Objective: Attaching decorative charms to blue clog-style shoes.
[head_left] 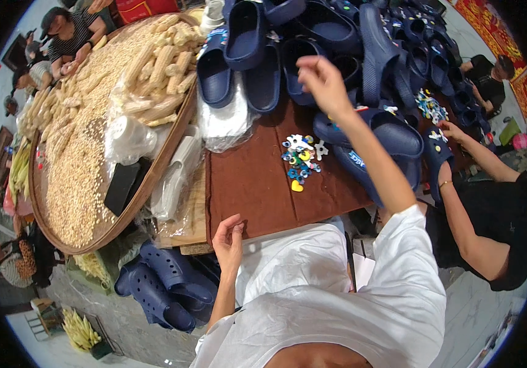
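Note:
My right hand (321,81) reaches out over the pile of dark blue clogs (312,43), fingers loosely curled, nothing visibly held. My left hand (229,241) rests at the near edge of the brown table (245,184), fingers bent, with nothing in it that I can see. A small heap of colourful shoe charms (301,159) lies on the table between my hands. More blue clogs (377,144) lie just right of the charms.
A big round woven tray (100,230) of corn kernels and cobs fills the left, with clear plastic bags (177,172) beside it. Blue clogs (165,285) lie on the floor below. A person in black (490,214) works at the right, other people sit far left.

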